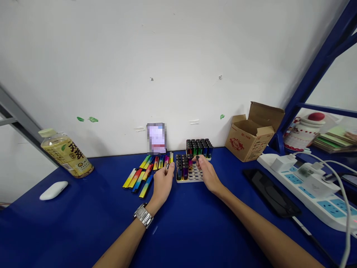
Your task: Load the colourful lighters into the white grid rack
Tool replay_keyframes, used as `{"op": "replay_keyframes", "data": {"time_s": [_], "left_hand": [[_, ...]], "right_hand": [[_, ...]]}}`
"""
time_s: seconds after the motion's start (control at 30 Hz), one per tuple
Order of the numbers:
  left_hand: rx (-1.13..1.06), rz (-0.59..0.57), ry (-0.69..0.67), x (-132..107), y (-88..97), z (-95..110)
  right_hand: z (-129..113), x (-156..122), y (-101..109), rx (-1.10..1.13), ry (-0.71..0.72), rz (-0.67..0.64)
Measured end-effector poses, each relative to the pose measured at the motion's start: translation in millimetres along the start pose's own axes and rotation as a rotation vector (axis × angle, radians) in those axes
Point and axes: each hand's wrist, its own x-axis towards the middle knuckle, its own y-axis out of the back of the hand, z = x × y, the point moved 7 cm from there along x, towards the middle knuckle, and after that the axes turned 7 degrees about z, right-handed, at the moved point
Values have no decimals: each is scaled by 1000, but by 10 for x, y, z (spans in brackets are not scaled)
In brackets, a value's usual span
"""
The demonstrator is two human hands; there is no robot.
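My left hand (163, 181) is closed beside the left edge of a white tray with honeycomb holes (192, 181). A small shiny piece shows at its fingertips; its kind is hidden by the fingers. Over the tray's right part, my right hand (208, 174) pinches a small black-topped piece (198, 158), its lower part hidden. Shiny coloured cylinders with black tops (182, 169) stand upright in the tray's left rows. Open holes show on the right. Left of my left hand lie several flat, shiny, gradient-coloured bars (137, 178).
Behind stands a second group of black-topped cylinders (199, 147). A phone (156, 137) leans on the wall. On the right are an open cardboard box (245, 139), a dark phone (272, 191) and a power strip (309, 191) with cables. A drink bottle (67, 154) and white case (54, 190) are left.
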Motion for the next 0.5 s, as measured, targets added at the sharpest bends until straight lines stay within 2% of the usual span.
{"op": "replay_keyframes", "data": {"time_s": [0.17, 0.3, 0.5], "left_hand": [[11, -9, -15, -2, -8, 14], [24, 2, -26, 4, -3, 23], [11, -4, -12, 4, -4, 8]], "right_hand": [[-33, 21, 29, -161, 108, 44], [21, 24, 23, -123, 40, 22], [13, 23, 101, -99, 24, 116]]}}
